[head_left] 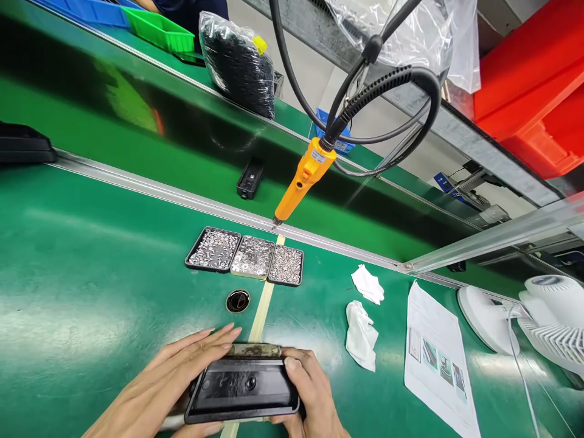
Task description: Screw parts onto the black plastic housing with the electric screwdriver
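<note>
A flat black plastic housing [241,389] lies on a worn jig at the near edge of the green bench. My left hand [182,371] rests flat along its left side, fingers stretched over the top edge. My right hand [308,389] grips its right end, thumb on the upper corner. An orange electric screwdriver [303,179] hangs on a black cable above the bench, tip down, untouched. Three small trays of screws and washers [246,255] sit beyond the housing, with a small black round part [238,300] in front of them.
Two crumpled white wipes [362,316] and a printed sheet [438,359] lie to the right, beside a white fan [547,322]. A black part [250,178] rides the conveyor belt. A bag of black parts [239,64], green and blue bins and red crates stand behind.
</note>
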### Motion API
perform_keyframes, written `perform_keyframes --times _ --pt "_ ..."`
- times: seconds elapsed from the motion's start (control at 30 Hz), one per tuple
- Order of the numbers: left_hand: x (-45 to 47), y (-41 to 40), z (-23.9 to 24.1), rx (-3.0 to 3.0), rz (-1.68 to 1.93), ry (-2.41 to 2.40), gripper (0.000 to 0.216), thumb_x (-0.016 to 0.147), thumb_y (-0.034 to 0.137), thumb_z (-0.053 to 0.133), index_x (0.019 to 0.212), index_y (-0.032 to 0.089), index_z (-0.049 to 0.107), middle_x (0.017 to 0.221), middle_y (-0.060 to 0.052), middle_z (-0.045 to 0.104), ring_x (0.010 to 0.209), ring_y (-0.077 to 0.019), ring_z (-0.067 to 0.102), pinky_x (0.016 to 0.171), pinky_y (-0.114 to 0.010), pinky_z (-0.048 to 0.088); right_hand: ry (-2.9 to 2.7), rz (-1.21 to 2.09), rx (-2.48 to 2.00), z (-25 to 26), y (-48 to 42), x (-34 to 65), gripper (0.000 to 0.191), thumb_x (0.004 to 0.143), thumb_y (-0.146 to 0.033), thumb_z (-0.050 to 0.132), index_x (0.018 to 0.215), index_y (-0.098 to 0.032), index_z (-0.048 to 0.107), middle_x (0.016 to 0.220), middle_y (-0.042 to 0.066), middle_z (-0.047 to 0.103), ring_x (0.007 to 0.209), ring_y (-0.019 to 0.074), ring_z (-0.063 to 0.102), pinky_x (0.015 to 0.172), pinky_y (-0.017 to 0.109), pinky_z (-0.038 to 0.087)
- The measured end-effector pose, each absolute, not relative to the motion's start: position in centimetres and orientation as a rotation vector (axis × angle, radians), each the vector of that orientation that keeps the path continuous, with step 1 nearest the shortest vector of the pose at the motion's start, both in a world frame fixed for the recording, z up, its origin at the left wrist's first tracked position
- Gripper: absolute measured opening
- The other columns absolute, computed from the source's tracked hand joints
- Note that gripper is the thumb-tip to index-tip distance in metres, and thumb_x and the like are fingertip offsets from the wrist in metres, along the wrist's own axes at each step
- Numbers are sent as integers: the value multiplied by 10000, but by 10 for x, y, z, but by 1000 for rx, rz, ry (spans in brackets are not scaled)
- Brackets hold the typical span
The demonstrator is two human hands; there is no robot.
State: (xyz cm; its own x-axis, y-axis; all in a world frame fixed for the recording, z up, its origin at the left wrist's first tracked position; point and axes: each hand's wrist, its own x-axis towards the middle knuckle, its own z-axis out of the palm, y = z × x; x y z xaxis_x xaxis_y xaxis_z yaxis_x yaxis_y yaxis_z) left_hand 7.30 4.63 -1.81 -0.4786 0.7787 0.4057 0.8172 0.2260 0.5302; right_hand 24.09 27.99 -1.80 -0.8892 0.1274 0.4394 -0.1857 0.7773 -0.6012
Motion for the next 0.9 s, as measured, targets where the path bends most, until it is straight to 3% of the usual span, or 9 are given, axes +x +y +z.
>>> perform_keyframes --times 0.13,0.23,0.33,0.7,0.9 --pt "70 47 -17 -1666 -976 -2385 628 1082 518 450 1603 173 380 1631 -29 465 1517 -249 408 1202 -378 495 -2550 897 97 -14 283 238 547 1121 -406 362 1630 -237 257 1444 181 520 1372 248 532 1069 424 565" --pt "68 48 -16 -1689 -1015 -2386 565 1120 472 364 1617 203 352 1659 9 423 1531 -219 377 1271 -333 380 -2538 930 120 -14 283 236 540 1128 -405 337 1632 -230 249 1439 186 515 1350 249 543 1047 427 568" --pt "69 52 -14 -1651 -1089 -2377 517 1119 422 391 1602 240 379 1654 47 415 1523 -206 373 1285 -291 313 -2510 960 108 -14 285 234 563 1125 -485 292 1624 -228 272 1433 193 519 1327 269 562 1018 456 572" --pt "69 52 -16 -1636 -1024 -2343 571 1073 449 481 1596 234 398 1620 8 475 1494 -208 434 1249 -288 385 -2419 1037 138 -28 289 233 570 1111 -573 258 1603 -296 341 1417 165 533 1258 277 596 959 455 571" --pt "68 51 -24 -1605 -834 -2268 622 1072 483 457 1609 177 385 1577 -21 535 1469 -201 494 1185 -299 476 -2239 1196 -78 -39 291 235 549 1094 -633 261 1430 -356 596 1356 109 566 1098 251 623 884 385 535"
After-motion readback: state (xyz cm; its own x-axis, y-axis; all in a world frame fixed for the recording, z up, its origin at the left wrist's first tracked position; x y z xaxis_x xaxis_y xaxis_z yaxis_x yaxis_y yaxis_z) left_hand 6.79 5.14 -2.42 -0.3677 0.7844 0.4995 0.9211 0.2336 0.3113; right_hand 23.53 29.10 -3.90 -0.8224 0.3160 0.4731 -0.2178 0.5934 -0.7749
